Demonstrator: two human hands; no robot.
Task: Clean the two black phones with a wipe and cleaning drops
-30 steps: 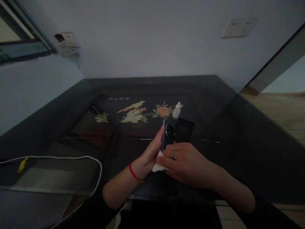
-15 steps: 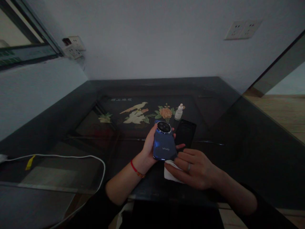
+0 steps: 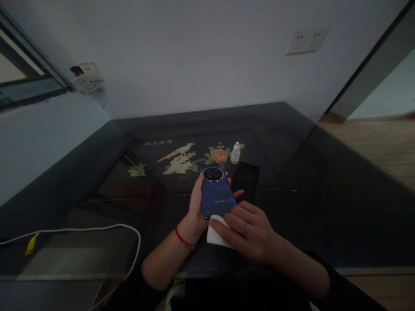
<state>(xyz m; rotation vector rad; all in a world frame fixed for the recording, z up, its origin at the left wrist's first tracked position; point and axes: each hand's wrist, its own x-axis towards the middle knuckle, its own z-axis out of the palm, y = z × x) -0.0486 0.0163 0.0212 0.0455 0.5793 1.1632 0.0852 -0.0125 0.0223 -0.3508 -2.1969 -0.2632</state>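
Observation:
My left hand (image 3: 194, 207) grips a blue phone (image 3: 216, 194) from below, back side up, with its round camera ring toward the far end. My right hand (image 3: 248, 231) pinches a white cloth (image 3: 215, 233) against the phone's near bottom edge. A ring sits on one right finger and a red string circles my left wrist. Both hands hover over a dark glass-topped table (image 3: 324, 194).
A black phone case (image 3: 245, 181) lies flat just beyond the hands. A small white dropper bottle (image 3: 235, 153) stands behind it, beside an inlaid bird and flower picture (image 3: 184, 157). A white cable (image 3: 97, 229) with a yellow tag loops at the left. Wall sockets (image 3: 306, 39) are mounted above.
The phone turned from edge-on to flat with its blue back facing up. My right hand slid the cloth from under the phone to its near edge.

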